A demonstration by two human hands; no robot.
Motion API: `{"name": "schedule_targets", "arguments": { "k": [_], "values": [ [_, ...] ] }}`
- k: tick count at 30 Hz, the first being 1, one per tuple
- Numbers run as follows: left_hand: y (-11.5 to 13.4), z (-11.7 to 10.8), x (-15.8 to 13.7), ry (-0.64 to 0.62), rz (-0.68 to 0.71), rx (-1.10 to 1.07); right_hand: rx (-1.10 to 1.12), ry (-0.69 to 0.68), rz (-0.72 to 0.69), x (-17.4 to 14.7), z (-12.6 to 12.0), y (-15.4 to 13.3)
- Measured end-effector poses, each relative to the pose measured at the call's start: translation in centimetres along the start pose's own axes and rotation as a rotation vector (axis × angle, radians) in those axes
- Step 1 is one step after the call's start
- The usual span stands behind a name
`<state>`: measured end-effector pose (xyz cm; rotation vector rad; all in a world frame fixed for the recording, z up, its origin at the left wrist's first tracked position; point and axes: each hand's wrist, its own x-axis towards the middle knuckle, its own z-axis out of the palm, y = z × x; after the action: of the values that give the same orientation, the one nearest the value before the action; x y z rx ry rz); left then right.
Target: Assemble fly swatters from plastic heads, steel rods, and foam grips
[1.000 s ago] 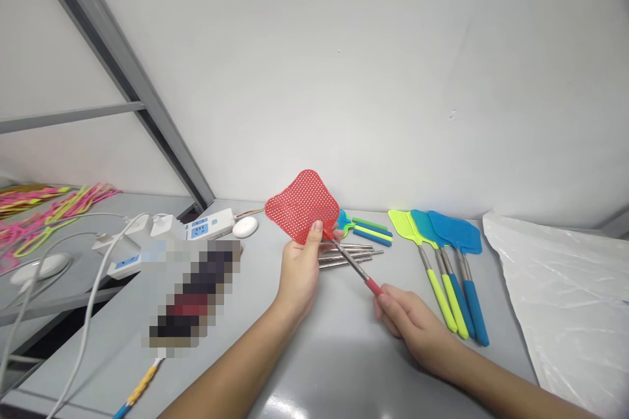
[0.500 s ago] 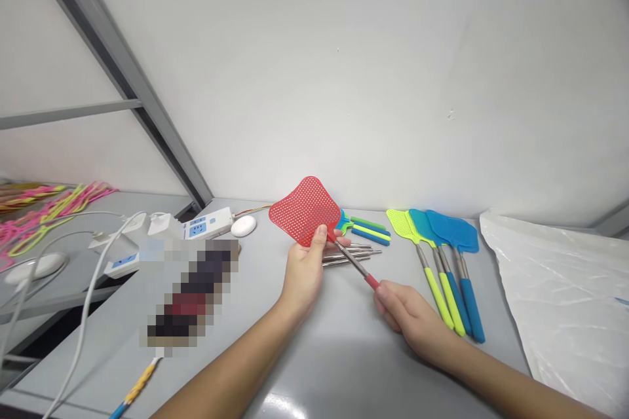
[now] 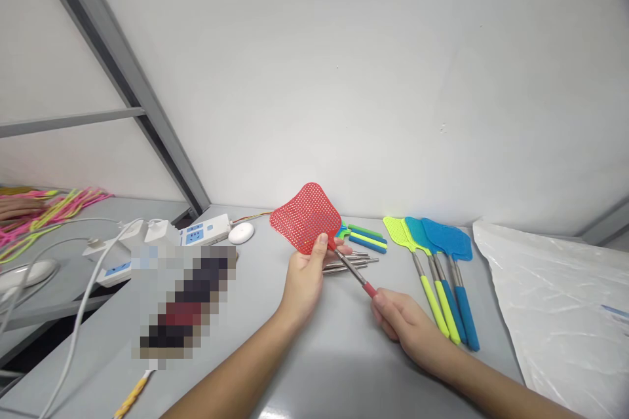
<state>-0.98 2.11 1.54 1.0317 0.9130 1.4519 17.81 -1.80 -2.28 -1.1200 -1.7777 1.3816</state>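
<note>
Held up over the table is a red fly swatter point(image 3: 308, 216) with a perforated head and a metal shaft. My left hand point(image 3: 304, 278) pinches the base of its head, thumb on top. Around its red handle my right hand point(image 3: 405, 324) is closed, covering most of the grip. Behind and below the swatter lie several bare metal rods point(image 3: 351, 263), partly hidden by my left hand. Farther back, several green, yellow and blue handles point(image 3: 366, 237) lie together. To the right, yellow fly swatters point(image 3: 433, 304) and blue fly swatters point(image 3: 464, 314) lie overlapping, heads toward the wall.
A white plastic sheet point(image 3: 555, 301) covers the table's right side. On the left are a power strip point(image 3: 204, 231), a round white device point(image 3: 241, 232), a pixelated object point(image 3: 189, 301) and white cables point(image 3: 81, 321). Pink and yellow cords point(image 3: 69, 209) lie on the neighbouring table, a person's hand point(image 3: 19, 207) beside them.
My hands keep the same hold on the red swatter. The whole view has shifted slightly, with the table lower in the picture. Another person's hand has appeared at the far left.
</note>
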Motion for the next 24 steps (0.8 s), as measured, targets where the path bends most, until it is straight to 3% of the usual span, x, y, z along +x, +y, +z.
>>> {"name": "schedule_targets", "arguments": {
  "k": [4, 7, 14, 20, 24],
  "values": [
    [0.1, 0.5, -0.9, -0.102, -0.02, 0.148, 0.052, 0.001, 0.005, 0.0, 0.2, -0.2],
    [0.2, 0.9, -1.5, -0.117, -0.002, 0.138, 0.062, 0.01, 0.001, 0.0, 0.3, -0.2],
    [0.3, 0.3, -0.8, 0.002, -0.034, -0.084, 0.047, -0.02, -0.001, 0.1, 0.2, 0.0],
    [-0.2, 0.0, -0.7, 0.112, 0.036, 0.008, 0.038, -0.034, 0.014, 0.1, 0.3, -0.2],
    [-0.4, 0.2, -0.8, 0.119, 0.03, 0.033, 0.065, -0.041, 0.034, 0.0, 0.4, -0.3]
  ]
}}
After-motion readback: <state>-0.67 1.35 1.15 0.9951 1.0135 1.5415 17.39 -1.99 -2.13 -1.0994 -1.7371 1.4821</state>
